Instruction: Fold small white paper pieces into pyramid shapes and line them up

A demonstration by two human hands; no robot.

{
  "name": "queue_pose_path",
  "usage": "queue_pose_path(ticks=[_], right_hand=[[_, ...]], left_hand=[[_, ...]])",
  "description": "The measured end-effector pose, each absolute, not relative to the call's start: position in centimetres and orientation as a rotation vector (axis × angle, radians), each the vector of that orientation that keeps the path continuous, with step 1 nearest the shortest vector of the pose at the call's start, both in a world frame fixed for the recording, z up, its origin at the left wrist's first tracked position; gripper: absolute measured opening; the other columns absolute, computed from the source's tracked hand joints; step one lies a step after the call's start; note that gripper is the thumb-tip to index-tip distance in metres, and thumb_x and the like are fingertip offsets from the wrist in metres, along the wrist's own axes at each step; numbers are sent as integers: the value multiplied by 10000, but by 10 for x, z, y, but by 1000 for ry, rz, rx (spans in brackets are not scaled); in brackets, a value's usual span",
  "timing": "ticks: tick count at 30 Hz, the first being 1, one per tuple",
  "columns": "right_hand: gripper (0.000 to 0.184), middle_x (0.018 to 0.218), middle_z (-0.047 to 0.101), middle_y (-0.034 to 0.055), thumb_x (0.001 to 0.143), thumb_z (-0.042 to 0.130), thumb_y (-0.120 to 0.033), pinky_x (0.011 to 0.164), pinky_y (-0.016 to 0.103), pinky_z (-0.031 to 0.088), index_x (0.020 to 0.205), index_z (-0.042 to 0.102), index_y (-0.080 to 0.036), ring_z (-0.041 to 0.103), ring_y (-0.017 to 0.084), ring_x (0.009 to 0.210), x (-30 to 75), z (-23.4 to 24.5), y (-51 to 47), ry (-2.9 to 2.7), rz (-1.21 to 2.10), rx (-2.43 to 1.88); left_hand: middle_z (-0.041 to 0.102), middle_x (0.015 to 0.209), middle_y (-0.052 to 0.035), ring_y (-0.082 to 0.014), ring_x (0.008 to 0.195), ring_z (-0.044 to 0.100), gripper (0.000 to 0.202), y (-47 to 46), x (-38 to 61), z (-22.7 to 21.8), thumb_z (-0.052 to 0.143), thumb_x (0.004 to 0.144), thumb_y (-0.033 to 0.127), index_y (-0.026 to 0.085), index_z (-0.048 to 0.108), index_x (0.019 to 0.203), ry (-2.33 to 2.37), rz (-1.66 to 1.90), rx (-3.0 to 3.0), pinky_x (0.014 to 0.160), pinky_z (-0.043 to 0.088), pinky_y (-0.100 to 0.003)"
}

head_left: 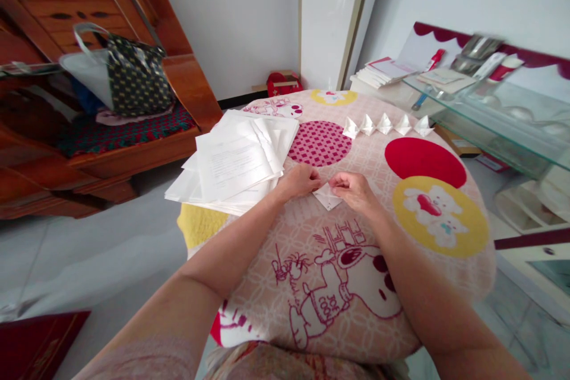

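A small white piece of folded paper [328, 199] lies on the tablecloth in front of me, one corner pointing toward me. My right hand [356, 190] is closed, thumb and fingers pinching the paper's right side. At its left corner is my left hand [303, 180], fingers curled in and gripping the edge; its fingertips are partly hidden. Farther back stands a row of several folded paper boats [385, 124]. Left of my hands lies a loose stack of white paper sheets [240, 160], the top ones printed, with a creased sheet among them.
The round table wears a patterned tablecloth [285, 261]. On the right, a glass shelf [499, 113] holds metal bowls and other items, close to the table's edge. A wooden bench [133, 151] with bags [138, 74] stands at the left. A red object [284, 83] sits on the floor behind.
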State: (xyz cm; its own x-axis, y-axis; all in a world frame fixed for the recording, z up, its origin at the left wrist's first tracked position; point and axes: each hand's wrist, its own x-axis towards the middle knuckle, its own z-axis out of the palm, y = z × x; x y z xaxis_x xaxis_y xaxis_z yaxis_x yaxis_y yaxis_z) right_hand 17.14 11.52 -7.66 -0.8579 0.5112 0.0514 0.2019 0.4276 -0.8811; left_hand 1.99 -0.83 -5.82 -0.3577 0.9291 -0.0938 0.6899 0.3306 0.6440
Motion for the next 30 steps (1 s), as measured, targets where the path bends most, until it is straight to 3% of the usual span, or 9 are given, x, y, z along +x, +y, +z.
queue_pose_path(ticks=[10, 20, 30], right_hand=[[165, 818, 803, 51, 704, 666, -103, 718, 314, 574, 783, 780, -192, 741, 216, 757, 175, -78, 112, -2407, 1308, -594], [125, 759, 776, 29, 668, 696, -102, 678, 287, 551, 728, 757, -194, 710, 187, 704, 174, -80, 107, -2364, 1276, -646], [100, 723, 733, 19, 641, 710, -108, 625, 272, 508, 694, 723, -191, 657, 167, 645, 169, -79, 101, -2364, 1239, -708]], left_hand=[[470, 472, 42, -92, 514, 428, 302, -20, 15, -50, 635, 797, 287, 159, 585, 528, 2117, 631, 1401, 549, 276, -248], [587, 569, -21, -169, 626, 539, 239, -14, 22, -53, 686, 801, 361, 183, 748, 654, 2410, 335, 1441, 611, 349, -288], [521, 469, 25, -119, 546, 488, 223, -14, 12, -48, 693, 784, 271, 164, 698, 588, 2281, 427, 1402, 579, 331, -259]])
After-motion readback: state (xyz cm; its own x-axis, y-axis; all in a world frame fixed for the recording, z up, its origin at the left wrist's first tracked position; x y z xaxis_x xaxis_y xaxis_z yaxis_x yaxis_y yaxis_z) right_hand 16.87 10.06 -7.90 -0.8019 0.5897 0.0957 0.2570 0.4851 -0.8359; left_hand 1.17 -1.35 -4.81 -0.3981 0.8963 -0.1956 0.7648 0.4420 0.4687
